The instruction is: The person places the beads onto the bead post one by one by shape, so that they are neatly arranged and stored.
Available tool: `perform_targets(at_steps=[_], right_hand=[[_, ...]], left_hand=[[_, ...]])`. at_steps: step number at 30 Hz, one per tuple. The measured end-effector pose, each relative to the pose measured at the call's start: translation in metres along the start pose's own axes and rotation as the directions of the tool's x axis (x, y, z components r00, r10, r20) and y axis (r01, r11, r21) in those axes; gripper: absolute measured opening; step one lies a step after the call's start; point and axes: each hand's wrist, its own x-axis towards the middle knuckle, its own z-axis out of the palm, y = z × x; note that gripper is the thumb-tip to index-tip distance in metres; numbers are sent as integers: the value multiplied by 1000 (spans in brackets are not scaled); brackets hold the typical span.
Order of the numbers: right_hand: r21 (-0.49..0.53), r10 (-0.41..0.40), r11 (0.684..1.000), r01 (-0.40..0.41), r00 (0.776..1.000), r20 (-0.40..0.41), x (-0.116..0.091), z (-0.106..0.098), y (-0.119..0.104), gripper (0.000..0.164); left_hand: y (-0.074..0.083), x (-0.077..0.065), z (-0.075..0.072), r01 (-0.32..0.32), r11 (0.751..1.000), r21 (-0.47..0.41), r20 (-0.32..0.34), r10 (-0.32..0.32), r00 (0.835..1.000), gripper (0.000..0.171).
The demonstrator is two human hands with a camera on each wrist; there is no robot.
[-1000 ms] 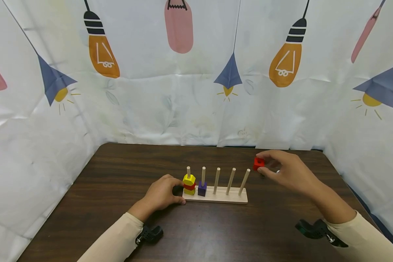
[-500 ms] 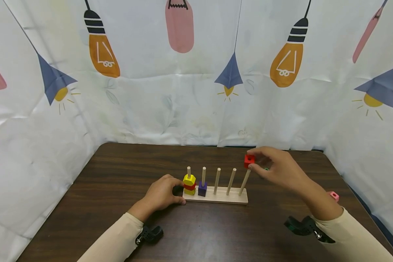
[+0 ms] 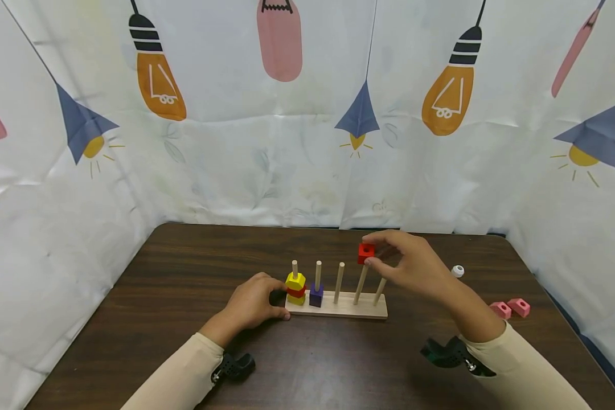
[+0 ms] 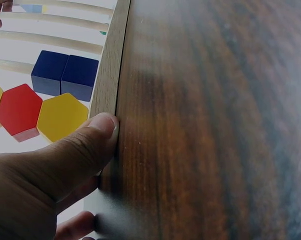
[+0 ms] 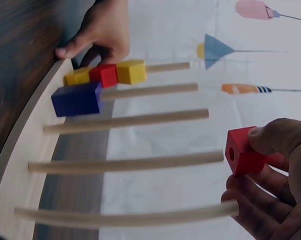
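Observation:
My right hand [image 3: 410,265] pinches a red cube bead [image 3: 366,254] with a hole through it. The cube is just above the tip of the second peg from the right [image 3: 361,285]; the right wrist view shows a thin gap between them. At the left end of the wooden peg board [image 3: 348,308], my left hand [image 3: 253,302] grips the base, its thumb [image 4: 98,135] pressed on the front edge. The leftmost peg carries a yellow, a red and a yellow hexagonal bead [image 3: 296,281]. On the neighbouring peg are two dark purple square beads [image 4: 65,74].
Right of the board, partly behind my right forearm, lie two pink beads [image 3: 519,307] and a white bead [image 3: 458,271]. A white printed cloth [image 3: 307,171] hangs behind the dark wooden table [image 3: 210,245].
My right hand has carried the red cube bead leftward, from beyond the rightmost peg to above the second peg from the right. Pink and white beads have come into view. My left hand stays put.

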Motion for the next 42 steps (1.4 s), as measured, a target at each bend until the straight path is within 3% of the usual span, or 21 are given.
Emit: perform_targets(at_steps=[22,31,42], right_hand=[[101,-8,995,7,1000,6,20,38,-22,41],[102,77,992,-77,997,6,25,50,-29,37],[129,93,987,-92,996,-6,29,63,-35,36]], left_hand=[[0,1,0,-3,1000,-2,-9,3,1000,52],[0,1,1,-1,1000,-5,-12,1,1000,52],[0,0,0,-7,1000,-12,-16,7,1000,52]])
